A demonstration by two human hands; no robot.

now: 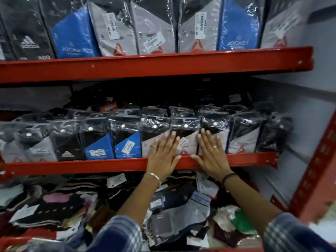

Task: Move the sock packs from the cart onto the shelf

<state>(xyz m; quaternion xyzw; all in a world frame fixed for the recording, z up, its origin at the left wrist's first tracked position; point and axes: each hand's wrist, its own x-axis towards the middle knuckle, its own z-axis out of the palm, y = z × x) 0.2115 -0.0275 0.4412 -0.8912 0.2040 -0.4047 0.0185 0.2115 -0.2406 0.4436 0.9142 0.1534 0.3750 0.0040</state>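
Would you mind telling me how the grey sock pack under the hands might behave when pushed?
The grey sock pack is in glossy plastic, so probably slippery. It stands upright among neighbours, so likely tips little. Both flat hands, left hand and right hand, suggest it yields softly.

On the upper shelf, the word "adidas" with the three-stripe mark is printed in white on a black sock pack (27,33) at the left, and "JOCKEY" is read on the blue panel of the pack beside it (72,37) and again on another blue pack (238,33) farther right. A red triangular logo is borne by the grey packs between them (118,39); the white price stickers there are too blurred to be read. On the middle shelf, "adidas" is printed on a black pack (67,148), "JOCKEY" on two blue packs (99,148), and a "3" is seen on a pack (127,144) beside its white sticker.
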